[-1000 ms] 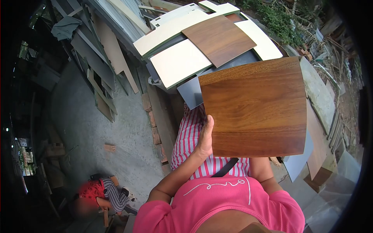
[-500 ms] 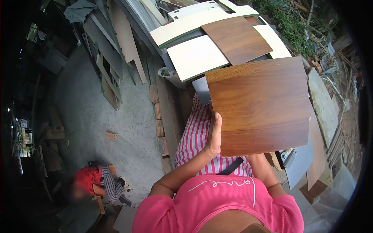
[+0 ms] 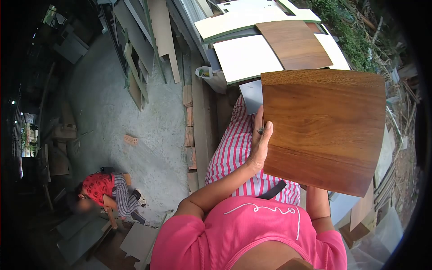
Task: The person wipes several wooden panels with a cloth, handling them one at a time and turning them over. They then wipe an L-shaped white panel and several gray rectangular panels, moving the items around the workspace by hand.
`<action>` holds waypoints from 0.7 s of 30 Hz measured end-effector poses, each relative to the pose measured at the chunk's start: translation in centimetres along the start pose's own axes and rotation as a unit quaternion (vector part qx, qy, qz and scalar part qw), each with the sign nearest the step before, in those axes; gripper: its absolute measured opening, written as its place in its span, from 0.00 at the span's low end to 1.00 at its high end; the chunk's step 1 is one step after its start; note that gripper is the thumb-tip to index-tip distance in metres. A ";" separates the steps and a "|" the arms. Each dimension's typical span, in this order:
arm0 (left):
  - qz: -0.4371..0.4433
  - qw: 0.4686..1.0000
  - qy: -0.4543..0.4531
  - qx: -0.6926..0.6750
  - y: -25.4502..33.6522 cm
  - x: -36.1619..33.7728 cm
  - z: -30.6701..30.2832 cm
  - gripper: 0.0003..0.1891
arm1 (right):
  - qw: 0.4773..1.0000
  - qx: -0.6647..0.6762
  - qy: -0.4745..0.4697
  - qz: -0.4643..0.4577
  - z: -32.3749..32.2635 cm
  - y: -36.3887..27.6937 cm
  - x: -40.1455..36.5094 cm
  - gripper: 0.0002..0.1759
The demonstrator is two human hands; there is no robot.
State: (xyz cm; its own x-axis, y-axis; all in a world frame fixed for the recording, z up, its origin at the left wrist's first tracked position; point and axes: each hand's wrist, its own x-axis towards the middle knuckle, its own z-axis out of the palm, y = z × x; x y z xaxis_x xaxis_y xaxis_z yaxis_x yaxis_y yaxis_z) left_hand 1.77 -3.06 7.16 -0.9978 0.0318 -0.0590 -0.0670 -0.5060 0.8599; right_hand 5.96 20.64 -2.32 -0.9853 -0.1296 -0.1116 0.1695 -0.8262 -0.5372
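- While the person in the pink top (image 3: 247, 234) sits with a brown panel (image 3: 321, 126) held up in front of the body, the left hand (image 3: 261, 144) is closed on its left edge, the thumb lying along that edge and the fingers reaching farther up beside it.
- That hand looks only partly folded, the panel taking up the space in its grip; something small and dark shows by the thumb, too tiny for me to make out.
- As for the right hand, it is out of sight behind the panel; just the right forearm (image 3: 318, 207) shows below, so I cannot tell how its fingers stand.
- On the top runs some white script (image 3: 255, 208), looping across the chest, which I can't read with any certainty.
- The panel hangs over the lap and the striped trousers (image 3: 229, 153), its wood-grained face turned up toward the wearer, its lower edge sloping down to the right.
- It is nearly square from here, so a long axis is hard to pick; the grain runs crosswise, left to right.
- Just beyond it, another brown board (image 3: 294, 45) rests on the pile of white boards (image 3: 247, 58), near a small grey sheet (image 3: 253, 96).
- Well off to the left, a co-worker in red (image 3: 99, 186) bends low over the concrete floor (image 3: 157, 121).
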 end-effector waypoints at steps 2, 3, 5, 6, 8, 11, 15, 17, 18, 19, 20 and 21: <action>0.012 1.000 -0.001 0.008 -0.1 -0.1 -0.4 0.39 | 1.000 -0.010 0.001 0.005 -0.3 0.1 -0.4 0.28; 0.009 1.000 -0.005 0.018 0.1 -0.2 -0.4 0.39 | 1.000 -0.016 0.002 0.007 -0.5 0.2 -0.6 0.28; 0.006 1.000 -0.010 0.027 0.1 -0.1 -0.3 0.40 | 1.000 -0.028 0.004 0.009 -0.8 0.0 -0.9 0.28; 0.024 0.999 -0.011 0.039 -0.1 0.0 -0.3 0.38 | 0.999 -0.034 0.004 0.011 -1.0 0.0 -1.0 0.28; 0.041 0.998 -0.010 0.052 -0.4 -0.1 -0.4 0.36 | 0.999 -0.043 0.006 0.016 -1.4 0.1 -1.3 0.29; -0.056 0.997 -0.018 -0.058 -0.6 -0.6 -0.2 0.29 | 0.998 -0.059 0.009 0.022 -1.8 -0.1 -1.8 0.29; -0.106 0.987 -0.010 -0.120 -1.5 -0.3 -1.1 0.24 | 0.996 -0.079 0.011 0.029 -2.2 -0.1 -2.4 0.30; -0.122 0.986 -0.033 -0.112 -1.5 -0.1 -1.5 0.27 | 0.995 -0.089 0.014 0.033 -2.5 -0.1 -2.6 0.30; -0.132 0.982 -0.035 -0.132 -1.5 -0.1 -1.5 0.26 | 0.995 -0.094 0.015 0.035 -2.6 -0.1 -2.8 0.30; -0.141 0.978 -0.038 -0.152 -1.2 -0.1 -1.5 0.26 | 0.994 -0.099 0.016 0.037 -2.7 -0.1 -2.9 0.30; -0.141 0.978 -0.037 -0.152 -1.0 -0.1 -1.4 0.26 | 0.994 -0.104 0.016 0.040 -2.7 -0.1 -3.1 0.31; -0.137 0.977 -0.053 -0.157 -0.9 -0.1 -1.4 0.25 | 0.993 -0.110 0.016 0.042 -2.8 -0.1 -3.2 0.31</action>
State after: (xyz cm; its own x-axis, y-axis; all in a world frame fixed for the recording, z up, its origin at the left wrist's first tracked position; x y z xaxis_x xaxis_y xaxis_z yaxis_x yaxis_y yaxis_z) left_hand 1.89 -3.85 5.70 -0.9384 0.2831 -0.1983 -0.3438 -0.7055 0.6197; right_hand 9.14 22.68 -4.24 -0.9666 -0.1731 -0.1891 0.2562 -0.6735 -0.6934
